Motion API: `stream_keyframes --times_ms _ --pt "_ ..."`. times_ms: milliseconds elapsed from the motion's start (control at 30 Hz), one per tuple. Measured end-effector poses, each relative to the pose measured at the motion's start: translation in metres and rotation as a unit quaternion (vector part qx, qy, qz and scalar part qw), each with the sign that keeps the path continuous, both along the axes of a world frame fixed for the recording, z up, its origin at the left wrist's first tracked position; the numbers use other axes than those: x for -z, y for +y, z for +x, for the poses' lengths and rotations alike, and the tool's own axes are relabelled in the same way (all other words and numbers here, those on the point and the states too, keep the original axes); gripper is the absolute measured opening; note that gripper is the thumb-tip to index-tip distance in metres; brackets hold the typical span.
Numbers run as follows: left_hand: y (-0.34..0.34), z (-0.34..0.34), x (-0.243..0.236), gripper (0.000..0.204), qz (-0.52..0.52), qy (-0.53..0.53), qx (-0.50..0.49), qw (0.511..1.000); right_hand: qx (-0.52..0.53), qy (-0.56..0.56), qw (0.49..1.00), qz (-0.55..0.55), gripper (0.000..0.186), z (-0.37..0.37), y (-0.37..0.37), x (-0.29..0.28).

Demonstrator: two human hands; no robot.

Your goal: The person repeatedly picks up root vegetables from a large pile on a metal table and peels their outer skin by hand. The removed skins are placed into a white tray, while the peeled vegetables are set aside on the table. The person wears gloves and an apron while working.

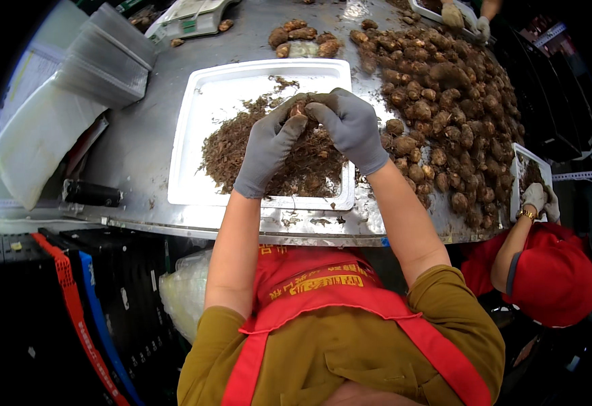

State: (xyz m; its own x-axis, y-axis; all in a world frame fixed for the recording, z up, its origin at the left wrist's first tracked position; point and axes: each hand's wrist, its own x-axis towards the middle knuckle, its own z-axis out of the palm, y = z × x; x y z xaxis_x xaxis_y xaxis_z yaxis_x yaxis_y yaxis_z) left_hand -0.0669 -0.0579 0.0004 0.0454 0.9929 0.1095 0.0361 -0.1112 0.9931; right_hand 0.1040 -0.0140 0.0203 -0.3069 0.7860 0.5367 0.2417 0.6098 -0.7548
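Note:
My left hand and my right hand, both in grey gloves, meet over a white tray. Between their fingers is a small brown taro, mostly covered by the gloves. Both hands are closed on it, thumbs toward each other. Brown fibrous peelings lie heaped in the tray below. To the right of my right hand spreads a large pile of brown, rough-skinned taros. Several more taros lie in a small group beyond the tray.
Clear plastic containers are stacked at the left of the metal table, near a scale. A black cylinder lies by the left edge. A co-worker in a red cap works at a white tray; another person's gloved hands show at far right.

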Motion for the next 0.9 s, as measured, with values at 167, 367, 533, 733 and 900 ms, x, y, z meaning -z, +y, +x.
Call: stream_keyframes --times_ms 167,367,533,733,900 --pt "-0.018 -0.001 -0.017 0.082 0.018 0.084 -0.044 0.995 0.012 0.053 0.996 0.078 0.017 -0.016 -0.008 -0.004" --pt "-0.029 -0.003 -0.02 0.081 0.084 0.137 -0.103 0.982 0.039 0.074 0.995 -0.044 0.023 -0.029 -0.005 0.007" --pt "-0.035 -0.007 -0.034 0.088 0.104 0.073 -0.096 0.987 0.038 -0.186 0.973 -0.133 0.026 -0.025 0.006 0.05" --pt "-0.039 -0.015 -0.027 0.08 0.007 -0.077 -0.05 0.996 -0.026 -0.175 0.969 -0.175 0.028 -0.012 -0.002 0.036" --pt "-0.034 -0.023 -0.029 0.065 0.021 -0.037 -0.015 0.999 -0.138 0.145 0.973 -0.117 0.024 -0.017 -0.019 -0.02"
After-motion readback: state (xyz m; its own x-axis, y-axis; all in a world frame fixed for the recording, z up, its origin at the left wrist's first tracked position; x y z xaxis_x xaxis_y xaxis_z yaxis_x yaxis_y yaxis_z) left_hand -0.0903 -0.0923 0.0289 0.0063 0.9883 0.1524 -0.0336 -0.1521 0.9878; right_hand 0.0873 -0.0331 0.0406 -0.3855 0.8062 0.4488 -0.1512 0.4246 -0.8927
